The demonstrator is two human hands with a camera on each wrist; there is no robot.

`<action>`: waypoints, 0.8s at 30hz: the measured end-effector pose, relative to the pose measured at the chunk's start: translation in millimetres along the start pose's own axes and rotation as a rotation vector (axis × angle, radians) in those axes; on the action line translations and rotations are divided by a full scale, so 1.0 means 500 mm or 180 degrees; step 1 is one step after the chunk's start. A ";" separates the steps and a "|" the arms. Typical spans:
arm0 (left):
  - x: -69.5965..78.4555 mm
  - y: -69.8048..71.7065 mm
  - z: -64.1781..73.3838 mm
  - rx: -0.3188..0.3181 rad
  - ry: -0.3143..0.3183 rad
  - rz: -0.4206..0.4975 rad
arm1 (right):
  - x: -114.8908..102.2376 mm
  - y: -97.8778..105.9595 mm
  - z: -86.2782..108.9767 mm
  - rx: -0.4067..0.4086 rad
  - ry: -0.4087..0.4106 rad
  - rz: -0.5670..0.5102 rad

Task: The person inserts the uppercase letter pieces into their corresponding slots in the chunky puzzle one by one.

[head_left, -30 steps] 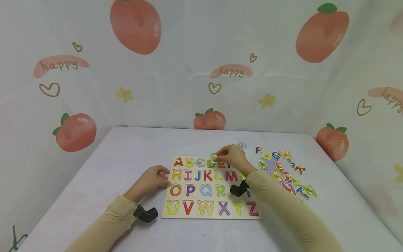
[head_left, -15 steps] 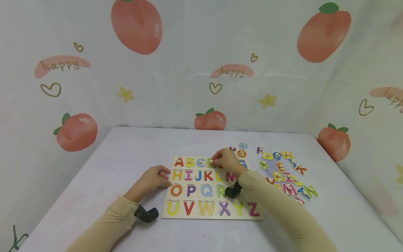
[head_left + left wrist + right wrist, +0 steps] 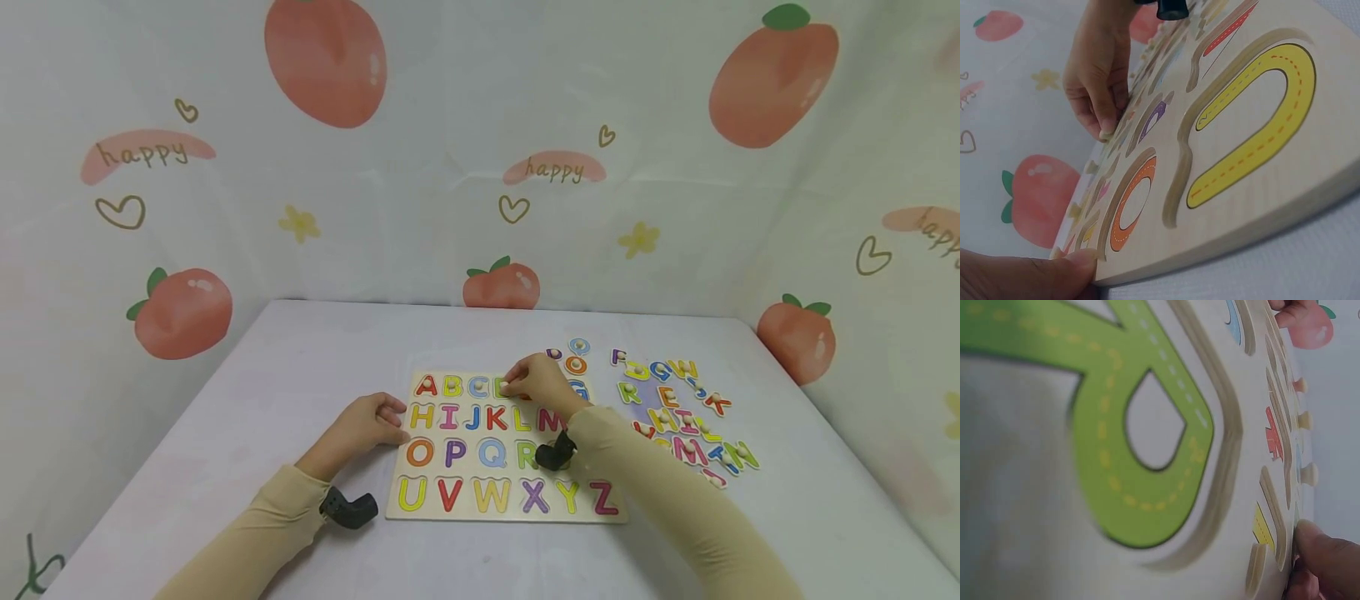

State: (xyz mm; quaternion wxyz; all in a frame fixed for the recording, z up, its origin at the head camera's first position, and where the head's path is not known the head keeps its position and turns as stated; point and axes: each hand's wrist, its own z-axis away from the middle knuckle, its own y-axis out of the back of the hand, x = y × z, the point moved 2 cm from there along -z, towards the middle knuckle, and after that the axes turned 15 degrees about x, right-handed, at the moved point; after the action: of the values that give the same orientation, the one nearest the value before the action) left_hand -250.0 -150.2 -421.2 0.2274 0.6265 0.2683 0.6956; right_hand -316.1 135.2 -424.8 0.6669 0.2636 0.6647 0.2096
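Note:
My right hand (image 3: 542, 382) pinches the small knob of the green letter D piece (image 3: 497, 386) at the top row of the wooden alphabet puzzle board (image 3: 506, 515). The D lies level with its slot, partly covered by my fingertips. My left hand (image 3: 367, 427) rests against the board's left edge, its thumb (image 3: 1063, 275) touching the rim beside the orange O slot (image 3: 1132, 209). Letter pieces A (image 3: 426, 386), B (image 3: 452, 386) and C (image 3: 479, 387) sit in the top row with knobs up. My right hand hides the slots just right of D.
Loose knobbed letter pieces lie right of the board, among them a pink M (image 3: 689, 451), an orange E (image 3: 667, 397) and a red K (image 3: 717, 404). Behind the board lie an orange O (image 3: 575, 365) and a blue Q (image 3: 579, 346). A patterned cloth backdrop (image 3: 420, 208) stands behind the white table.
My right hand has lowered the green D from above the board's top edge down to its slot, moving slightly left. The left hand stays at the board's edge.

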 end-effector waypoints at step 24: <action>-0.003 -0.003 0.000 0.0026 0.0016 0.0016 | -0.008 0.010 0.008 -0.0051 -0.0069 0.0031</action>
State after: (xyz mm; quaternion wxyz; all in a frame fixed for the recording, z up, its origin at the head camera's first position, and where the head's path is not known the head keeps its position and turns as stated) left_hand -249.6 -150.0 -423.1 0.2223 0.6264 0.2701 0.6966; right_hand -311.8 136.5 -418.7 0.6751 0.2638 0.6545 0.2153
